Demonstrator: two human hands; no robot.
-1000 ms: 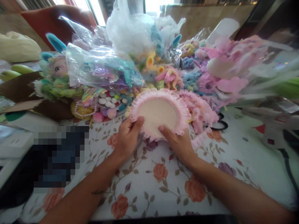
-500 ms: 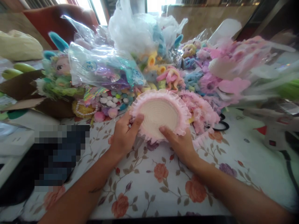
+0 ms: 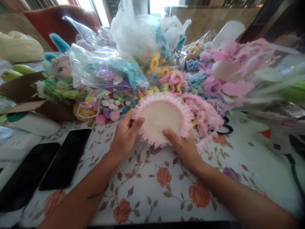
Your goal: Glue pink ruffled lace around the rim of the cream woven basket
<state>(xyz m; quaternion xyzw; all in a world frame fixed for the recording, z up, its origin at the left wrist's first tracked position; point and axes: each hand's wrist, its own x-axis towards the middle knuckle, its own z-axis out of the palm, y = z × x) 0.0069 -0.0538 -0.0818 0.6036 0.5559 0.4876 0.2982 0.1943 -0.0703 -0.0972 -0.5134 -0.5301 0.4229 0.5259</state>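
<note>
A round, cream woven disc (image 3: 162, 116) with a pink lace ruffle around its rim is held up over the table, its flat face tilted toward me. My left hand (image 3: 126, 133) grips the left edge, thumb on the ruffle and fingers mostly hidden behind. At the lower right edge my right hand (image 3: 184, 144) is closed on it too, with its thumb lying on the woven face. Just behind the disc's right side lies a bunch of pink lace and ribbon trim (image 3: 205, 116).
Two dark phones (image 3: 65, 162) lie at the left on the floral tablecloth (image 3: 143, 194). Plastic bags (image 3: 105, 66), a doll (image 3: 63, 68), beads (image 3: 113, 101) and coloured plush pieces crowd the back. A glue gun (image 3: 281, 127) stands at the right, its cord trailing forward.
My left thumb has slid slightly outward, toward the disc's left rim. The disc has shifted a touch; my right hand keeps nearly the same hold.
</note>
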